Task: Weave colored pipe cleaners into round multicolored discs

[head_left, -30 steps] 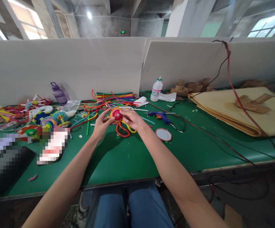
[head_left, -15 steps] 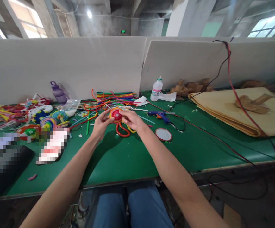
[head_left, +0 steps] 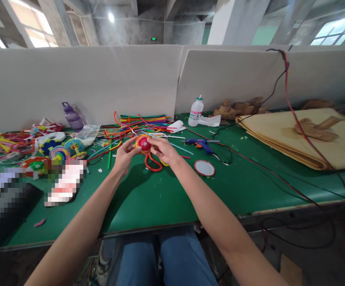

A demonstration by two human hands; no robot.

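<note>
Both hands pinch coiled pipe-cleaner disc [head_left: 143, 143] above table [head_left: 160, 194]: left hand [head_left: 125, 155] steadies rim, right hand [head_left: 162, 150] fingertips press coil. Keep wraps tight, flat; red loops [head_left: 152, 163] hang clear.

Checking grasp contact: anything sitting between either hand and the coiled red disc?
Nothing visible. The left hand and right hand both grip the coiled red disc directly at its rim, above the green table. Its orange loop hangs free below.

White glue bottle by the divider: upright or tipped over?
Upright. The white glue bottle stands on its base on the green table, its nozzle pointing straight up against the divider.
</note>
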